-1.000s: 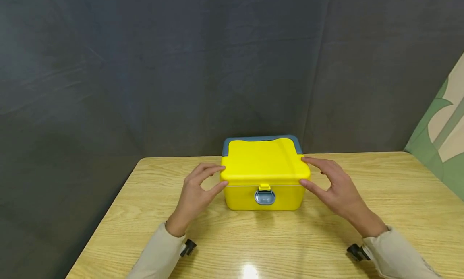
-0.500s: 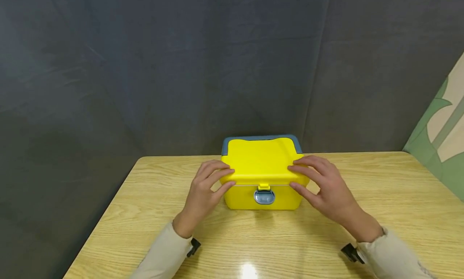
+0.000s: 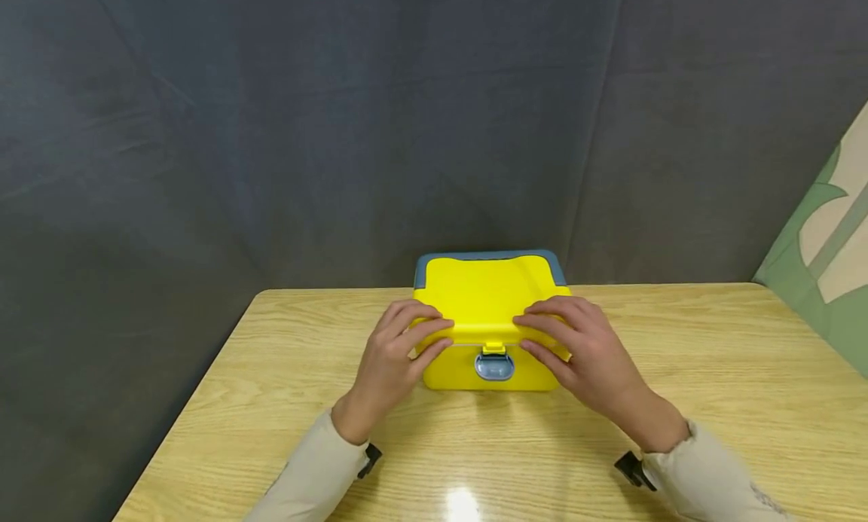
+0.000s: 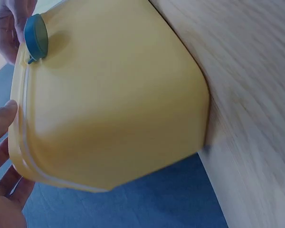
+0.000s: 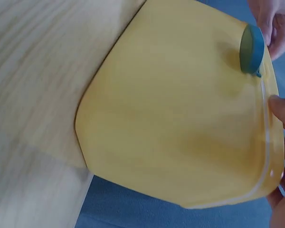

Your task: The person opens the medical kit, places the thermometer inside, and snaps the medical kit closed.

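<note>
A yellow storage box [image 3: 498, 292] with a blue-grey handle [image 3: 422, 273] folded round its back edge stands on the table, its lid down. A blue-grey latch [image 3: 494, 367] hangs at the middle of its front. My left hand [image 3: 393, 356] holds the front edge of the lid left of the latch, fingers on top and thumb on the front rim. On the other side my right hand [image 3: 590, 352] holds the same edge in like manner. In the left wrist view, the left thumb [image 4: 4, 116] lies against the lid's rim. The right thumb [image 5: 281, 110] does likewise in the right wrist view.
The pale wood-grain table [image 3: 271, 371] extends to both sides of the box and in front of it. Close behind the box hangs a dark grey cloth [image 3: 339, 130]. A patterned green and beige panel [image 3: 827, 236] is at the right.
Both hands have slid inward along the lid's front edge, from the box's corners toward the latch. The box and its lid have stayed in place.
</note>
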A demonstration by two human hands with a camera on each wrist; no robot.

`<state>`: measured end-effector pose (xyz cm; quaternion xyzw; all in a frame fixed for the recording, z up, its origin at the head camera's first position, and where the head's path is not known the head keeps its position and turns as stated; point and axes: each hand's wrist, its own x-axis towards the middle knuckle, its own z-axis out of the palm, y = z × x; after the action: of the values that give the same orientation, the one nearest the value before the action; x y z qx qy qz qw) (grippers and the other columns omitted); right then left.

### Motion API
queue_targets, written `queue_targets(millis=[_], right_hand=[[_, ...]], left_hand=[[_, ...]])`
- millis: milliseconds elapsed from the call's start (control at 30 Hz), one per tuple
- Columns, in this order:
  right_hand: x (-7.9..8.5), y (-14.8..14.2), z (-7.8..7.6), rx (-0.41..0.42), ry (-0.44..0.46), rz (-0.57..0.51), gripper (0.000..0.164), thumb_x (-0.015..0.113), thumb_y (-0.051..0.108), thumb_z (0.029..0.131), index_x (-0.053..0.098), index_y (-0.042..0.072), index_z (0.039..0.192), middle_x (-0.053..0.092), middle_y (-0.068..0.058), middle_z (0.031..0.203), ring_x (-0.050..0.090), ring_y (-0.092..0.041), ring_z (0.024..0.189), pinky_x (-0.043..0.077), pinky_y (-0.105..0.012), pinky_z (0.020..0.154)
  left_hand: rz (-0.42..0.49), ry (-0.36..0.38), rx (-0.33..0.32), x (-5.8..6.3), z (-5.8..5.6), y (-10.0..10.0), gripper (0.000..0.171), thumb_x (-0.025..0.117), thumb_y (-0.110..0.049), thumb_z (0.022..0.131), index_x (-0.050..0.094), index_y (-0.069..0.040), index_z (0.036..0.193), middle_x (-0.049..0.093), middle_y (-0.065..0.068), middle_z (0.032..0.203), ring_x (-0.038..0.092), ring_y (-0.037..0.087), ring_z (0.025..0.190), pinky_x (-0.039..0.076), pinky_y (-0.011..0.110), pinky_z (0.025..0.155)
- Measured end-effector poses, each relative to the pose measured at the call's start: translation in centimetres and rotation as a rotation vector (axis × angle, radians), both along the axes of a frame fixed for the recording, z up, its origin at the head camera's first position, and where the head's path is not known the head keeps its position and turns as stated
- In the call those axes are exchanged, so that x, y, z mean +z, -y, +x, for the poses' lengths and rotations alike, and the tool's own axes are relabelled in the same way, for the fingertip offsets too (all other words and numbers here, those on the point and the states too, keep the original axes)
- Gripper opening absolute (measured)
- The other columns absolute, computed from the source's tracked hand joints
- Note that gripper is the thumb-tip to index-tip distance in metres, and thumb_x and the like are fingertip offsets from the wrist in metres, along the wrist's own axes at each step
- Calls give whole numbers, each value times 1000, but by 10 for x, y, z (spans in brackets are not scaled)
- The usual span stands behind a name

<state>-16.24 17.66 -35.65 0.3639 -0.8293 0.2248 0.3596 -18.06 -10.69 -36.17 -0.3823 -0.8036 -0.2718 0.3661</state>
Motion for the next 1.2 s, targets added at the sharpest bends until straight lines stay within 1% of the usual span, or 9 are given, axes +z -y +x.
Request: queue_targets(millis=[100, 233, 367, 467, 700, 833, 933, 1067, 1200], right_hand=[[-3, 5, 0, -49, 12, 28, 36, 79, 29, 84, 71, 13, 116, 65, -6, 115, 56, -28, 109, 39, -42, 96], [-7, 10, 0, -92, 8, 25, 39, 81, 31, 82, 70, 13, 115, 64, -8, 115, 54, -31, 109, 40, -46, 93], [-11, 14, 0, -118, 5, 3, 38, 73, 41, 89, 69, 13, 113, 62, -10, 115, 52, -33, 110, 38, -48, 94], [-13, 16, 0, -131, 4, -11, 42, 64, 50, 94, 68, 13, 113, 61, -10, 114, 51, -34, 109, 37, -49, 96], [-16, 19, 1, -139, 24, -48, 44, 62, 51, 94, 68, 12, 112, 60, -11, 115, 51, -33, 110, 35, -51, 98], [-18, 19, 0, -136, 16, -70, 49, 56, 56, 95, 68, 12, 112, 61, -11, 114, 51, -33, 110, 35, -51, 96], [-19, 19, 0, -135, 5, -84, 51, 53, 57, 95, 69, 11, 111, 61, -12, 112, 51, -33, 109, 35, -50, 95], [-19, 19, 0, -138, 0, -92, 51, 53, 58, 94, 69, 12, 110, 61, -12, 112, 51, -32, 108, 34, -50, 94], [-18, 18, 1, -149, 18, -82, 52, 53, 58, 94, 68, 12, 111, 61, -11, 113, 51, -32, 109, 34, -50, 95]], left_hand=[[-7, 1, -2, 1, 0, -3, 27, 84, -17, 79, 77, -12, 105, 68, 2, 104, 58, 20, 104, 52, 32, 94], [-2, 15, -2, 3, 1, -5, 27, 84, -17, 79, 77, -13, 105, 68, 2, 104, 58, 20, 103, 52, 31, 93], [7, 35, 10, 3, 2, -4, 27, 84, -17, 80, 78, -13, 105, 68, 1, 103, 58, 19, 103, 52, 30, 93], [15, 46, 18, 3, 2, -4, 26, 84, -16, 79, 78, -13, 104, 68, 1, 103, 58, 19, 103, 53, 30, 93], [36, 74, 19, 2, 3, -5, 26, 84, -15, 79, 78, -13, 104, 69, 1, 103, 57, 19, 102, 53, 30, 92], [32, 82, 16, 3, 2, -6, 26, 84, -15, 79, 78, -13, 104, 69, 1, 103, 57, 19, 102, 53, 30, 91], [31, 86, 9, 3, 2, -6, 26, 84, -15, 79, 78, -13, 105, 69, 1, 103, 57, 19, 102, 53, 30, 91], [32, 88, 2, 3, 2, -7, 26, 83, -16, 80, 78, -13, 105, 69, 1, 104, 57, 19, 102, 53, 30, 91], [32, 88, 1, 2, 1, -7, 25, 83, -16, 80, 78, -13, 105, 68, 1, 104, 57, 19, 102, 53, 30, 91]])
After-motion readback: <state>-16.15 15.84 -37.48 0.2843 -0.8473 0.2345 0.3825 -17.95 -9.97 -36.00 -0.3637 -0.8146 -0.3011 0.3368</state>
